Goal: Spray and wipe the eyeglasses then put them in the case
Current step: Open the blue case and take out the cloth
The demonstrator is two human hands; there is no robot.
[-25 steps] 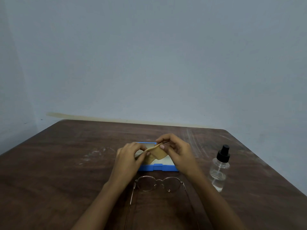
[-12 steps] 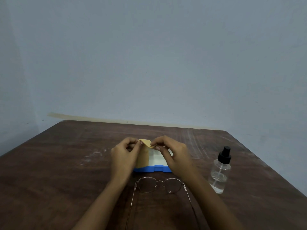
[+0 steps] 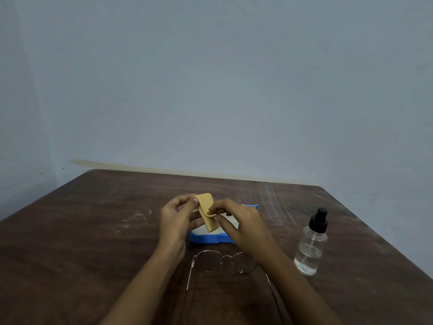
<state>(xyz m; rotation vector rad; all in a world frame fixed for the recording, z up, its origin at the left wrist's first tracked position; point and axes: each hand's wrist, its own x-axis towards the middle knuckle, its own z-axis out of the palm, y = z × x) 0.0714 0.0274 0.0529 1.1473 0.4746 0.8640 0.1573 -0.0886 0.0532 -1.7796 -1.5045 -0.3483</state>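
A small yellow cloth hangs folded between both hands above the open blue case. My left hand pinches its upper left corner. My right hand pinches the cloth's right edge lower down. Thin-framed round eyeglasses lie on the brown table just in front of the case, temples unfolded toward me; my right forearm covers part of the right lens. A clear spray bottle with a black cap stands upright to the right of the glasses.
The case has a pale lining and sits mid-table, partly hidden by my hands. The table's right edge runs close behind the bottle. A pale blue wall stands beyond the far edge.
The cloth has been lifted out of the case and raised; my hands shifted their grip, and it now hangs as a folded strip between them. Glasses and bottle have not moved.
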